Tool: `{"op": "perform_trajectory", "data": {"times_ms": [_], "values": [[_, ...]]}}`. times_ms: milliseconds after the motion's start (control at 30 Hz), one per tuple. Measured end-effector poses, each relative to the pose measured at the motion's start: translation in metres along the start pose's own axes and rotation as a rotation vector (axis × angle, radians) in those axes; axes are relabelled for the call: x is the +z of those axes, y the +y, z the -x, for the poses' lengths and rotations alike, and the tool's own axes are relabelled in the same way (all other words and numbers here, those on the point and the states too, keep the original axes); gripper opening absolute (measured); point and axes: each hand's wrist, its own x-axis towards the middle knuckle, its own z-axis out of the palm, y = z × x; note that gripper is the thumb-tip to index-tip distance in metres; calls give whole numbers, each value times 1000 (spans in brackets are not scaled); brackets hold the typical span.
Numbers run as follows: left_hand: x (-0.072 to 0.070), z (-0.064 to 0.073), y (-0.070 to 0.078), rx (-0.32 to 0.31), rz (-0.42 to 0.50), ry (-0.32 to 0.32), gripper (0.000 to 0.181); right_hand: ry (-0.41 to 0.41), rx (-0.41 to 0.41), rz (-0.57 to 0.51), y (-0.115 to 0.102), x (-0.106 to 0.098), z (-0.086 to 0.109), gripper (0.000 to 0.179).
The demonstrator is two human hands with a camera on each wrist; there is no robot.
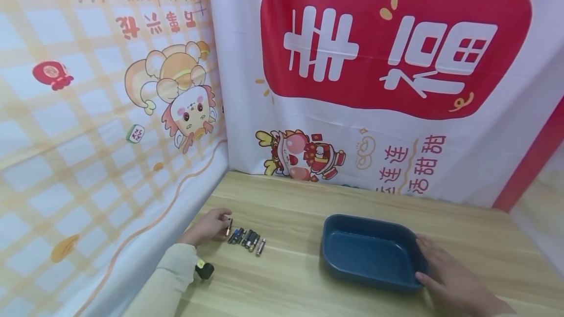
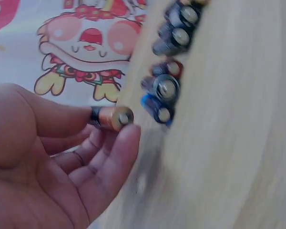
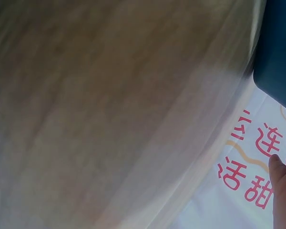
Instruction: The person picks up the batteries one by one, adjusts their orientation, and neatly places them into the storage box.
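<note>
In the head view I see the left hand (image 1: 209,225) pinch one battery (image 1: 229,227) beside other batteries (image 1: 253,244); the right hand (image 1: 454,274), straight fingers (image 1: 431,253), touches a basin (image 1: 365,282). Only the left wrist view shows me the battery's metal end (image 2: 124,118), between thumb (image 2: 66,117) and fingertips (image 2: 130,138). The right wrist view crops the basin.

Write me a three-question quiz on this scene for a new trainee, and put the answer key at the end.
1. Fill in the blank: The left hand holds a ____ between its fingers.
2. True or false: The blue bin lies upside down on the table.
3. Which hand touches the bin in the head view?

Key
1. battery
2. False; it stands upright, its opening facing up.
3. The right hand, at the bin's end.
</note>
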Motion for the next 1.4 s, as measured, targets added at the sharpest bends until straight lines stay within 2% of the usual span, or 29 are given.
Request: {"op": "perform_trajectory", "data": {"times_ms": [67, 233, 400, 533, 633, 767, 967, 1233, 1400], "values": [[-2, 2, 1, -10, 116, -42, 44, -1, 2, -9, 1, 2, 0, 75], [-2, 2, 12, -4, 303, -117, 45, 15, -25, 1, 4, 2, -1, 76], [7, -4, 27, -32, 435, -143, 44, 21, -70, 40, 4, -4, -3, 75], [19, -12, 39, -2, 520, -214, 44, 9, -63, 58, 5, -8, -4, 78], [27, -16, 47, 20, 552, -276, 41, -20, -41, 60, 3, -10, -4, 80], [39, -17, 59, 16, 558, -336, 37, -16, -45, 69, 2, -8, -4, 80], [51, -21, 78, 27, 565, -360, 38, 16, -84, 74, -1, -8, -4, 80], [61, -29, 94, 87, 624, -445, 43, -31, -28, 23, -3, -10, -4, 78], [76, -32, 101, 69, 654, -470, 41, -21, -39, 20, -2, -9, -3, 78]]}}
